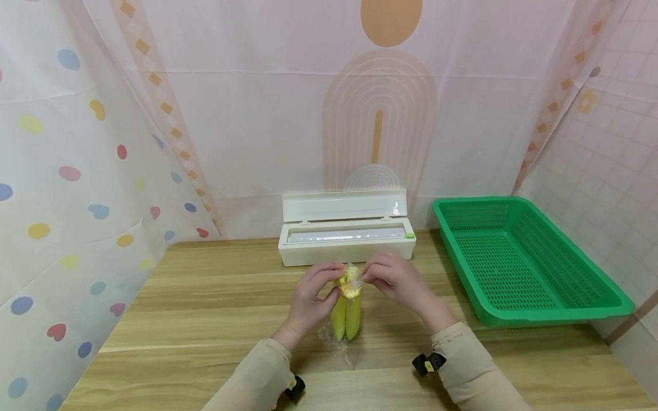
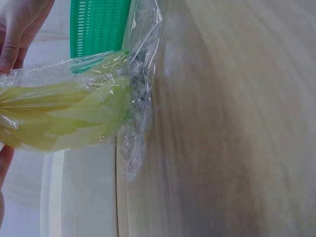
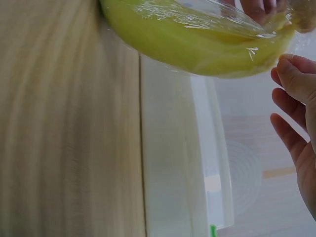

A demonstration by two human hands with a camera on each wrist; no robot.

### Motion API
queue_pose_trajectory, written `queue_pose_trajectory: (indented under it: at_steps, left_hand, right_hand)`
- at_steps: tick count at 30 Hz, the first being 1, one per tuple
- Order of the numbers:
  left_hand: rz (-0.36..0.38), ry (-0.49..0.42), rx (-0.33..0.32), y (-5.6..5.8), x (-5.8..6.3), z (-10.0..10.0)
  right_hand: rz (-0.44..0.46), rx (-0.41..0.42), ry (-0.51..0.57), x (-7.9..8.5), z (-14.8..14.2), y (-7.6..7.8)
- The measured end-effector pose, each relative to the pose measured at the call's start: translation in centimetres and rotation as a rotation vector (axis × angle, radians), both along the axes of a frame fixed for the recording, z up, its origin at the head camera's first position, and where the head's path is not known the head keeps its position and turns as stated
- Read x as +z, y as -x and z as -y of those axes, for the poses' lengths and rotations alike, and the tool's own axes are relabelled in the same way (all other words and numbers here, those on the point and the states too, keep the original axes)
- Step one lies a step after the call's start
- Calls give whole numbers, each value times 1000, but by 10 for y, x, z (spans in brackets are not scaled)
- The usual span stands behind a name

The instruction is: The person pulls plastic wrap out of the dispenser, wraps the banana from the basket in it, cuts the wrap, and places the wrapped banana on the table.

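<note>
A small bunch of yellow bananas, wrapped in clear plastic film, is held upright with the stem end on top. My left hand holds the bunch near its top from the left, thumb and fingers at the stems. From the other side, my right hand pinches the film at the stem end between thumb and forefinger, its other fingers loosely bent in the right wrist view. Crumpled loose film hangs at the lower tips of the bananas, close over the wooden table.
Behind the hands stands a white film dispenser with its lid raised, a film roll inside and a green slider at its right end. A green plastic basket sits on the right. Patterned curtains surround the table.
</note>
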State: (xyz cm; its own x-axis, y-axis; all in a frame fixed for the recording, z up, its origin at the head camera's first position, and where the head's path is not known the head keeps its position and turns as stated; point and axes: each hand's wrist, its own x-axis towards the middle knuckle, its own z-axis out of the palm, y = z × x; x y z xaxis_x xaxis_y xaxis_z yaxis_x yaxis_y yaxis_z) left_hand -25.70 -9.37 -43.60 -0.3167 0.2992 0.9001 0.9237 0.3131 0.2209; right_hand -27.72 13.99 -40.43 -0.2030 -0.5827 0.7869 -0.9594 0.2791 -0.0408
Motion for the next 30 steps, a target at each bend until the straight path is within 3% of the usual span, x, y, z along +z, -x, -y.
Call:
queue_pose_trajectory:
  at_steps: [6, 15, 22, 30]
  left_hand:
    - [0, -24, 7, -1, 0, -1]
    - [-1, -27, 29, -1, -1, -1]
    - [5, -38, 44, 1, -2, 1]
    - [-13, -28, 15, 0, 0, -1]
  right_hand:
    - [-46, -34, 5, -5, 6, -4]
    - [-14, -103, 21, -11, 9, -12]
    - [-7, -100, 11, -13, 8, -14]
    - [26, -94, 30, -8, 9, -12]
